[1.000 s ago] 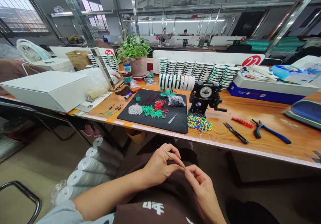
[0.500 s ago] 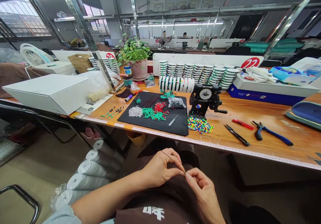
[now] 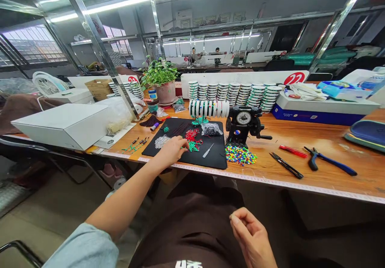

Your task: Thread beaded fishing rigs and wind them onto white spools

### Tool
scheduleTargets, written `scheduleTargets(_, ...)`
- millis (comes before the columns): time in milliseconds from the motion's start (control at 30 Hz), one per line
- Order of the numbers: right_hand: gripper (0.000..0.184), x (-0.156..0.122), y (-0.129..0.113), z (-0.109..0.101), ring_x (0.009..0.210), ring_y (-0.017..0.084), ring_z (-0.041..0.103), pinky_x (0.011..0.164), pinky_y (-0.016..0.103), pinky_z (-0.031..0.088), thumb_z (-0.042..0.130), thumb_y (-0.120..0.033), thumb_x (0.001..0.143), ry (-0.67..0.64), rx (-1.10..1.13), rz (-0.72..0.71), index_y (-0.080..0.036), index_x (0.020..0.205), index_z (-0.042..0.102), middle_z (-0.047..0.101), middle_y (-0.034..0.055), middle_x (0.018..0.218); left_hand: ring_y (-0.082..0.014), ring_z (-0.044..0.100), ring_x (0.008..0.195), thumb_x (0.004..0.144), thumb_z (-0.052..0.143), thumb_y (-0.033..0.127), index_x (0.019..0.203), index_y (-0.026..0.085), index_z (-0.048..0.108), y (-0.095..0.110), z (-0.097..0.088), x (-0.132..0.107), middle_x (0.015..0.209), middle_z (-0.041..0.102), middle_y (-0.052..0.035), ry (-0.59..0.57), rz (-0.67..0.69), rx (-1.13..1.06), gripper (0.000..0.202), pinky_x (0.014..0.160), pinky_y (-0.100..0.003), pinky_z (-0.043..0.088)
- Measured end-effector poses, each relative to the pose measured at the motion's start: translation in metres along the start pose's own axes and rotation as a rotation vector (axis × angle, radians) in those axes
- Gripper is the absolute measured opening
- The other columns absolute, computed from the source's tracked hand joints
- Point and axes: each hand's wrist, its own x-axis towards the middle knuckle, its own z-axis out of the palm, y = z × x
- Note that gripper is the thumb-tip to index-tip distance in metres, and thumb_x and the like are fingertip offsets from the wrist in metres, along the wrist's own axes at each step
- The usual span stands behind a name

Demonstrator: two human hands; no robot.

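My left hand [image 3: 172, 150] reaches out over the black mat [image 3: 216, 160] on the wooden bench, its fingers curled down onto the pile of green beads [image 3: 192, 146], beside the silver beads [image 3: 161, 141] and the red beads [image 3: 191, 134]. What its fingertips hold is hidden. My right hand [image 3: 251, 236] stays low over my lap, thumb and forefinger pinched together; anything between them is too thin to make out. A small white-handled tool [image 3: 207, 150] lies on the mat.
A black hand-crank winder [image 3: 244, 123] stands right of the mat with multicoloured beads [image 3: 240, 154] in front. Black snips [image 3: 285, 165], a red tool [image 3: 291, 151] and blue pliers [image 3: 329, 160] lie further right. Stacked thread spools [image 3: 231, 92], a potted plant [image 3: 161, 75] and a white box [image 3: 64, 123] line the bench.
My left hand left my lap and stretched forward to the green beads on the mat. The thin dark needle is no longer visible. The view tilted upward.
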Motion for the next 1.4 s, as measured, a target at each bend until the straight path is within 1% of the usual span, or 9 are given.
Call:
scheduleTargets(133, 0.046, -0.003, -0.004, 0.005, 0.054, 0.010, 0.022, 0.048, 0.022, 0.018, 0.081, -0.058, 0.071, 0.016, -0.006, -0.003, -0.019, 0.068, 0.057, 0.033, -0.0055, 0.058, -0.0238, 0.058, 0.091, 0.082, 0.065, 0.010, 0.081, 0.021, 0.068, -0.004, 0.008, 0.008, 0.086, 0.058, -0.0051, -0.075, 0.030, 0.027, 0.011, 0.087, -0.035, 0.045)
scheduleTargets(300, 0.045, 0.002, 0.003, -0.002, 0.053, 0.009, 0.024, 0.047, 0.022, 0.018, 0.080, -0.058, 0.073, -0.033, -0.007, 0.005, -0.018, 0.068, 0.059, 0.034, -0.0054, 0.057, -0.0217, 0.057, 0.086, 0.080, 0.066, 0.010, 0.074, 0.020, 0.068, -0.011, 0.000, 0.016, 0.081, 0.057, -0.0037, -0.073, 0.021, -0.070, 0.011, 0.086, -0.033, 0.044)
scheduleTargets(433, 0.045, 0.009, 0.014, -0.011, 0.051, 0.008, 0.025, 0.046, 0.022, 0.019, 0.079, -0.059, 0.074, -0.116, 0.000, 0.028, -0.018, 0.069, 0.061, 0.035, -0.0052, 0.057, -0.0161, 0.055, 0.080, 0.079, 0.070, 0.023, 0.074, 0.019, 0.069, -0.019, -0.010, 0.026, 0.093, 0.061, -0.0031, 0.025, -0.032, -0.238, 0.007, 0.079, -0.029, 0.045)
scheduleTargets(600, 0.042, 0.012, 0.018, -0.015, 0.052, 0.009, 0.029, 0.046, 0.022, 0.024, 0.081, -0.056, 0.074, -0.065, 0.062, 0.009, -0.019, 0.071, 0.062, 0.038, -0.0047, 0.058, -0.0114, 0.048, 0.061, 0.076, 0.073, 0.047, 0.075, 0.016, 0.064, -0.025, -0.020, 0.029, 0.074, 0.061, -0.0024, 0.134, -0.203, -0.553, 0.033, 0.060, -0.026, 0.043)
scheduleTargets(767, 0.038, 0.019, 0.002, -0.005, 0.052, 0.011, 0.039, 0.049, 0.023, 0.034, 0.076, -0.055, 0.081, 0.032, 0.000, -0.123, -0.019, 0.075, 0.064, 0.047, -0.0027, 0.058, -0.0099, 0.054, 0.066, 0.074, 0.072, 0.061, 0.079, 0.017, 0.056, 0.019, -0.019, -0.010, 0.082, 0.061, -0.0038, 0.035, -0.262, -0.929, 0.047, 0.063, -0.023, 0.048)
scheduleTargets(900, 0.035, 0.022, -0.021, 0.011, 0.058, 0.014, 0.051, 0.055, 0.024, 0.043, 0.071, -0.051, 0.085, 0.041, -0.165, -0.260, -0.019, 0.075, 0.065, 0.060, 0.0016, 0.068, -0.0087, 0.052, 0.065, 0.076, 0.080, 0.048, 0.082, 0.015, 0.061, 0.069, 0.006, -0.052, 0.075, 0.057, -0.0016, -0.223, -0.398, -1.542, 0.039, 0.061, -0.018, 0.046)
scheduleTargets(967, 0.031, 0.023, -0.031, 0.019, 0.062, 0.015, 0.056, 0.059, 0.026, 0.046, 0.067, -0.047, 0.089, 0.045, -0.246, -0.332, -0.019, 0.078, 0.067, 0.066, 0.0037, 0.075, -0.0091, 0.052, 0.064, 0.080, 0.076, 0.049, 0.081, 0.014, 0.063, 0.087, 0.021, -0.067, 0.073, 0.057, -0.0020, -0.273, -0.446, -1.689, 0.037, 0.060, -0.018, 0.045)
scheduleTargets(1200, 0.011, 0.018, -0.036, 0.034, 0.081, 0.016, 0.064, 0.076, 0.027, 0.050, 0.056, -0.019, 0.097, 0.034, -0.489, -0.735, -0.021, 0.093, 0.065, 0.068, 0.0019, 0.087, -0.0110, 0.053, 0.065, 0.079, 0.076, 0.052, 0.078, 0.013, 0.065, 0.110, 0.053, -0.085, 0.072, 0.060, -0.0032, -0.261, -0.385, -1.579, 0.041, 0.061, -0.021, 0.043)
scheduleTargets(1400, 0.013, 0.017, -0.029, 0.031, 0.072, 0.012, 0.059, 0.068, 0.023, 0.046, 0.050, -0.011, 0.099, 0.063, -0.606, -0.845, -0.020, 0.092, 0.058, 0.061, -0.0012, 0.080, -0.0125, 0.055, 0.066, 0.085, 0.068, 0.052, 0.082, 0.016, 0.064, 0.113, 0.058, -0.089, 0.072, 0.060, -0.0015, -0.259, -0.337, -1.357, 0.036, 0.062, -0.023, 0.044)
